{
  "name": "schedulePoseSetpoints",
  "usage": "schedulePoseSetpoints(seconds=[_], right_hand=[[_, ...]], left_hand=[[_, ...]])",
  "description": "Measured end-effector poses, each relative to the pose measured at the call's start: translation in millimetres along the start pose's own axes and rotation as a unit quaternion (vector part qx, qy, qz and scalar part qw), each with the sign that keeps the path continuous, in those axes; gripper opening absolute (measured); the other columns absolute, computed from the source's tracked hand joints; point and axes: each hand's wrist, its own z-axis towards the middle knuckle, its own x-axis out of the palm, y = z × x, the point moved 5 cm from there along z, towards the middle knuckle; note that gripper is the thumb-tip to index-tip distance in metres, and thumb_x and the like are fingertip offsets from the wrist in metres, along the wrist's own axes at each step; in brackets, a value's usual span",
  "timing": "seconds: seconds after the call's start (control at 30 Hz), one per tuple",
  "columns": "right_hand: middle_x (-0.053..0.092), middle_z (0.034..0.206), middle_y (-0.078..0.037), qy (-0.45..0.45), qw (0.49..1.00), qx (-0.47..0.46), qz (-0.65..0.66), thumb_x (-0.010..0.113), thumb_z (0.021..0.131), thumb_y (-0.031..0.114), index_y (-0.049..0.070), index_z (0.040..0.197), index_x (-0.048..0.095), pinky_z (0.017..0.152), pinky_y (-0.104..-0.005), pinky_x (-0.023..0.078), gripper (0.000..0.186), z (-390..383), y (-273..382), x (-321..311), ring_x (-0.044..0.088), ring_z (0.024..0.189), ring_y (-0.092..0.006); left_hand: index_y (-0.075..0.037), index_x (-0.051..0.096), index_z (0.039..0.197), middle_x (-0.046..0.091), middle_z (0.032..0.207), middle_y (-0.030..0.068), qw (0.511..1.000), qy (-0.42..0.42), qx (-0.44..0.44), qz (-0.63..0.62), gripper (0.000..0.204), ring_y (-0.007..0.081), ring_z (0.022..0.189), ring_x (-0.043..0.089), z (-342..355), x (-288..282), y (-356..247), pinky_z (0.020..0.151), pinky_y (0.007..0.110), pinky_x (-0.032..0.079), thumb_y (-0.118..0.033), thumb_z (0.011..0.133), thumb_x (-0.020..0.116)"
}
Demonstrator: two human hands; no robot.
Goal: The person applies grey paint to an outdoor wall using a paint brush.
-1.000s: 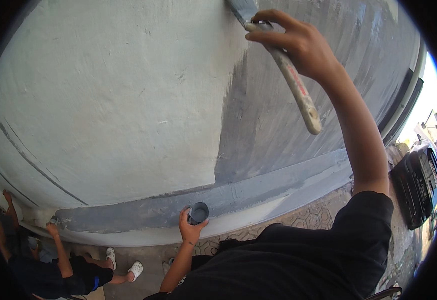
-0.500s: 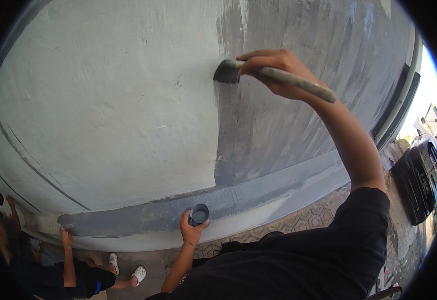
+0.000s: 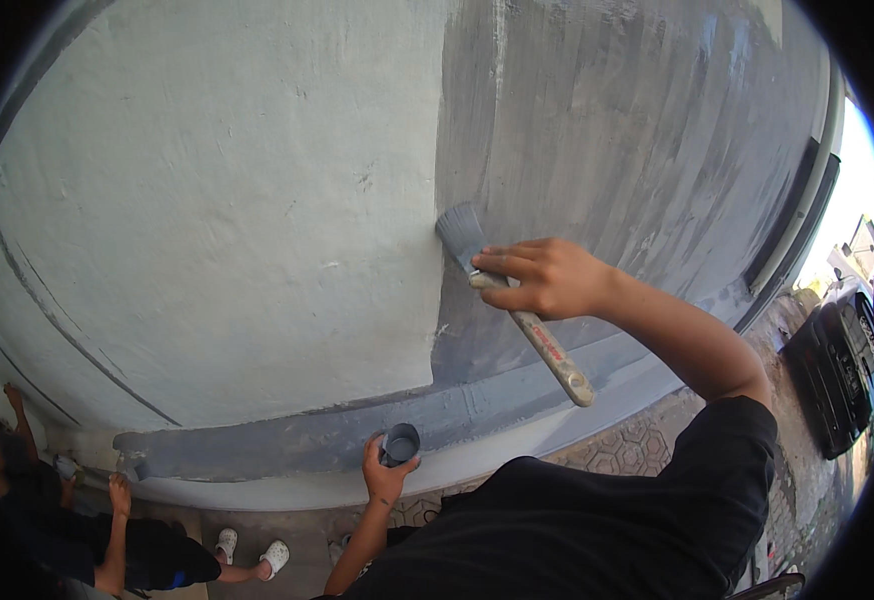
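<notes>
My right hand point(image 3: 547, 280) grips a wide paintbrush point(image 3: 549, 352) with a worn, paint-smeared handle. Its grey-coated bristles press on the wall point(image 3: 257, 200) where fresh grey paint point(image 3: 597, 130) meets the pale surface. Streaks run up and down across the painted part on the right. Lower down, my left hand point(image 3: 385, 468) is wrapped round a small dark cup point(image 3: 401, 444). Grey paint seems to line the cup; how full it is I cannot tell. A grey band point(image 3: 257, 440) runs along the wall's foot behind the cup.
At the lower left, another person in dark clothes point(image 3: 67, 530) works near the grey band's end, a brush point(image 3: 135, 468) by one hand. White clogs point(image 3: 275, 560) show on that person's feet. A pipe point(image 3: 807, 200) edges the wall at right; beyond stands a dark car point(image 3: 827, 370).
My right hand has swept the brush down along the paint edge, and the handle now points downward. My left hand and cup have barely moved. The other person's hand has shifted left.
</notes>
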Motion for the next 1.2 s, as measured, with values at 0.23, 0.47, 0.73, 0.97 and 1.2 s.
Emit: schedulePoseSetpoints(seconds=[0.23,0.47,0.73,0.97,1.2], right_hand=[[0.075,0.108,-0.012,-0.031,0.984,0.132,0.116,0.067,0.091,0.010,0.012,0.105,0.073,0.081,-0.0358,0.062,0.015,42.1,-84.3,-79.7,0.074,0.096,-0.0279],[0.075,0.100,-0.012,-0.283,0.946,0.066,-0.146,0.068,0.093,0.005,0.002,0.097,0.070,0.078,-0.0353,0.059,0.006,89.7,-165.1,-243.0,0.073,0.089,-0.0273],[0.070,0.125,-0.011,-0.059,0.993,0.078,-0.069,0.067,0.086,0.005,0.019,0.108,0.073,0.079,-0.0383,0.063,0.027,32.0,-79.0,-95.0,0.072,0.105,-0.0284],[0.075,0.108,-0.013,0.013,0.985,0.121,0.123,0.068,0.090,0.008,0.011,0.104,0.074,0.084,-0.0359,0.061,0.016,49.8,-83.8,-118.0,0.074,0.098,-0.0293],[0.075,0.101,-0.011,-0.227,0.953,0.181,-0.082,0.062,0.099,0.013,0.004,0.102,0.070,0.086,-0.0382,0.054,0.012,123.4,-186.6,-280.8,0.070,0.097,-0.0259]], left_hand=[[0.005,0.058,0.125,0.055,0.135,0.0199,1.000,-0.013,0.004,0.008,0.079,0.0334,0.121,0.058,12.3,-5.0,-0.3,0.098,0.042,0.051,-0.022,0.062,0.096],[0.005,0.059,0.124,0.055,0.135,0.0198,1.000,0.003,0.006,0.017,0.078,0.0332,0.120,0.059,24.1,8.5,-10.4,0.097,0.042,0.051,-0.023,0.062,0.096],[0.005,0.059,0.125,0.055,0.135,0.0187,1.000,0.015,0.000,-0.015,0.079,0.0320,0.120,0.058,18.1,10.1,-0.1,0.097,0.042,0.052,-0.024,0.061,0.096],[0.005,0.058,0.126,0.057,0.131,0.0177,1.000,0.015,0.007,0.023,0.079,0.0317,0.116,0.061,22.7,-1.2,-9.5,0.097,0.041,0.052,-0.023,0.062,0.096],[0.005,0.058,0.125,0.059,0.126,0.0180,1.000,-0.009,0.023,-0.012,0.080,0.0310,0.114,0.062,29.3,11.4,-22.2,0.096,0.040,0.052,-0.024,0.061,0.097]])
